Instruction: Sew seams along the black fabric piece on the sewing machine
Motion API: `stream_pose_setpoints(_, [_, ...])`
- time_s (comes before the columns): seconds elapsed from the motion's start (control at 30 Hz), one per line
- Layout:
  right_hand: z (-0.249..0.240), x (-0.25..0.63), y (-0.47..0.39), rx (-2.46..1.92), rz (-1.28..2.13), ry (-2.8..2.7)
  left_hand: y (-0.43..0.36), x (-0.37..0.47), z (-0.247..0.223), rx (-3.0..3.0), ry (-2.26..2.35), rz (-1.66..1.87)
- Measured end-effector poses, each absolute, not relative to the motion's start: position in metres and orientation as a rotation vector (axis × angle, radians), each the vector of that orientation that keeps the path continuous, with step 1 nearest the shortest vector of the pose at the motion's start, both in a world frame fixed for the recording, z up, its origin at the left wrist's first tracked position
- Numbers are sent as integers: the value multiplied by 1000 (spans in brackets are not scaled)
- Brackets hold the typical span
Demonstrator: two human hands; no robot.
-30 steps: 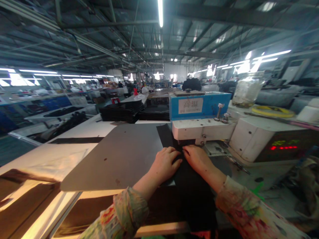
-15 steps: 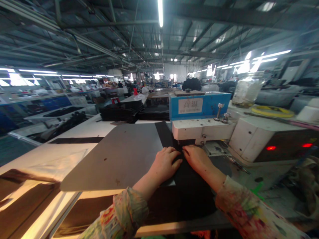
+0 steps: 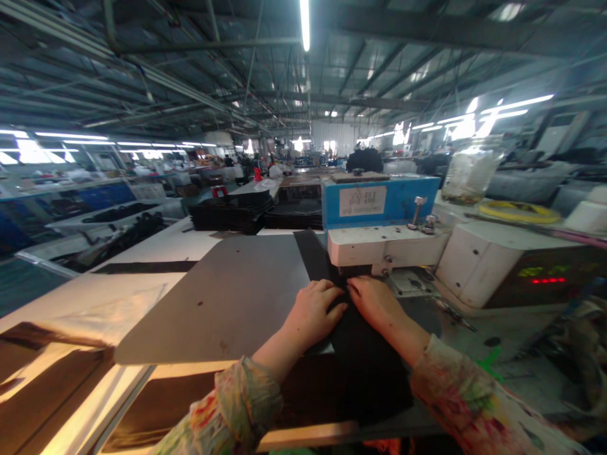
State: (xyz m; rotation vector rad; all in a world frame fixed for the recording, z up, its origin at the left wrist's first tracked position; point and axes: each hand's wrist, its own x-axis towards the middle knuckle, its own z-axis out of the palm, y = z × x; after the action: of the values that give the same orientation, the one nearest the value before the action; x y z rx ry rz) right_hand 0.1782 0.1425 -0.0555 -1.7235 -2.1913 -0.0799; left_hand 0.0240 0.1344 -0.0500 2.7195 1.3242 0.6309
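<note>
A long black strip of sheet material point(image 3: 310, 253) runs past the machine's front and over the near edge of the work surface. My left hand point(image 3: 317, 309) is closed on the strip's left side, with the fingers bent and the thumb toward the right. Just across from it, my right hand point(image 3: 374, 300) pinches the same strip with the fingertips, right under the white arm of the machine point(image 3: 386, 246). The fingertips of both hands nearly meet. Whatever lies directly beneath them is hidden. A grey metal plate point(image 3: 227, 297) spreads out to the left of the strip.
Stacks of black sheets point(image 3: 232, 212) lie behind the plate. Right of the machine are a lit display panel point(image 3: 545, 278), a clear jar point(image 3: 472, 170) and a yellow ring point(image 3: 519, 213). Brown-black pieces point(image 3: 52, 392) lie at the near left.
Both hands stay in place, and the black strip has shifted very slightly. The display panel went from two red patches to green marks over a row of red ones.
</note>
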Motion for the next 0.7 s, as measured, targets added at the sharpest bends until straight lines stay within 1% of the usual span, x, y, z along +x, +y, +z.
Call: stream_pose_setpoints(0.7, [-55, 177, 141, -1709, -135, -2212, 135, 24, -51, 2718, 1314, 617])
